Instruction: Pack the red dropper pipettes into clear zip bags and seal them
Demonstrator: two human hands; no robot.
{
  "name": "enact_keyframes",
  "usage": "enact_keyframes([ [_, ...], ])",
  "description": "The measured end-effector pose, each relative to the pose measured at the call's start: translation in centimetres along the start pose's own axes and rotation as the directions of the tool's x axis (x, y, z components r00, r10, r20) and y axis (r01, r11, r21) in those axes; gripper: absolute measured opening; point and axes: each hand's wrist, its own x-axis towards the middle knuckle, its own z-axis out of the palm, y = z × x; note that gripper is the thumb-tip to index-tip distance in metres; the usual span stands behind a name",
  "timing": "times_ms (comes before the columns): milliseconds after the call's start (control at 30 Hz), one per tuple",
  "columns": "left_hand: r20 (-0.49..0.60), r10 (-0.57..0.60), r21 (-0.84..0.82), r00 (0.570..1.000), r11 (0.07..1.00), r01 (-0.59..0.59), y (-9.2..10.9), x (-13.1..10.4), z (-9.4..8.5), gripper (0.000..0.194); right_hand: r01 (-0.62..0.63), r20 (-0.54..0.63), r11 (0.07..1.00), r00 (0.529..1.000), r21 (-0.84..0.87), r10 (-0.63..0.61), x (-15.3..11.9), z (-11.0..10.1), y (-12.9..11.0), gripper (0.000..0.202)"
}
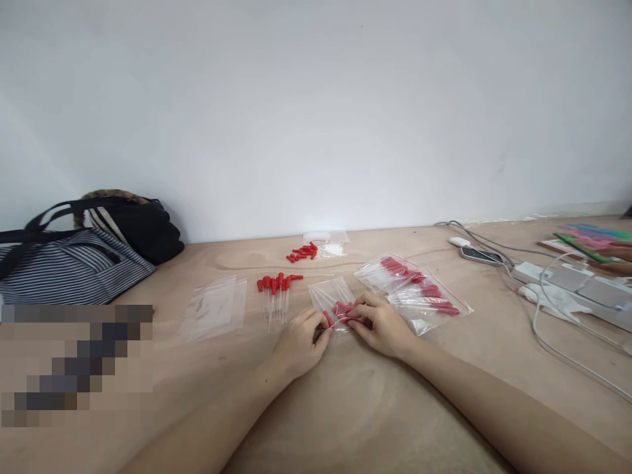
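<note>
A small clear plastic bag (326, 295) lies in front of me, with several red-capped droppers inside. My left hand (301, 337) and my right hand (382, 324) are both closed, pinching its near edge from either side. Left of it, several loose droppers (274, 288) with red rubber bulbs and thin clear tubes lie in a row. Flat clear bags (217, 308) are further left. On the right, beside my right hand, a larger clear bag (417, 289) holds several bundles of red-bulbed droppers. Loose red bulbs (303, 251) lie farther back, with clear tubes (332, 249) next to them.
A striped bag (74, 263) and a black bag (143, 230) stand at the left by the wall. To the right are a phone-like device (481, 255), a white power strip (600, 296) with cables and a crumpled tissue (553, 299). Another person's hand (619, 250) shows at the right edge.
</note>
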Motion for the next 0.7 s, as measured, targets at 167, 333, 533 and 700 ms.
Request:
enact_keyframes([
  [167, -0.017, -0.009, 0.029, 1.000, 1.000, 0.010, 0.0, 0.0, 0.1, 0.011, 0.044, 0.006, 0.997, 0.999, 0.065, -0.045, 0.0, 0.0, -0.3, 0.024],
  [333, -0.061, -0.037, 0.066, 0.997, 0.997, 0.041, 0.2, -0.1, 0.3, 0.011, -0.083, 0.002, 0.965, 0.996, 0.250, 0.086, -0.2, -0.2, 0.3, 0.023],
  [533, -0.072, 0.037, 0.079, 0.997, 0.996, -0.031, 0.0, -0.1, -0.2, 0.023, -0.005, 0.050, 0.913, 0.999, 0.408, -0.017, -0.7, -0.4, 1.2, 0.034],
  [700, -0.034, 0.309, 0.175, 0.950, 0.938, -0.299, -1.2, -0.1, -0.9, 0.013, 0.216, -0.104, 0.959, 0.974, 0.185, -0.200, -0.7, 0.3, 1.8, 0.026],
])
